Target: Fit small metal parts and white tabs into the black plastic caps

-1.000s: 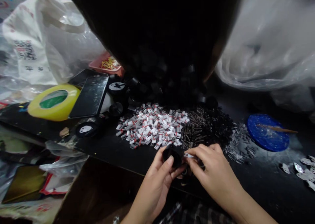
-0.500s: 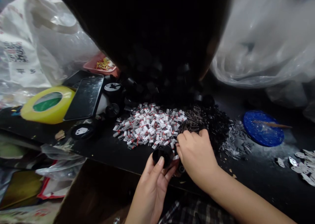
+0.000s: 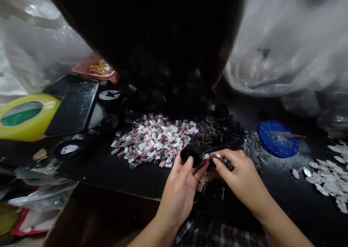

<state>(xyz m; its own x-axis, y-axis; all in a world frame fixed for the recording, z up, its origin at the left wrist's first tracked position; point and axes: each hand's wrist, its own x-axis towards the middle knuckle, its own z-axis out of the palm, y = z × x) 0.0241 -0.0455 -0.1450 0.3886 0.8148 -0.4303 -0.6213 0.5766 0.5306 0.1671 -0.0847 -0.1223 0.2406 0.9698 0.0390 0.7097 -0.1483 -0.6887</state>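
My left hand is closed around a small round black cap-like part, held just above the black table near its front edge. My right hand pinches a small dark spring or pin beside that part, its fingertips almost touching the left hand's. Just behind my hands lie a heap of white-and-red small pieces and a pile of dark springs.
A blue lid with a stick sits right, silver metal tabs farther right. At left lie a yellow tape roll, a dark phone and black wheels. A big black bag and clear plastic bags stand behind.
My right hand reached to the spring pile half a second ago and has come back to the black part with a small piece. The view shifted a little to the right.
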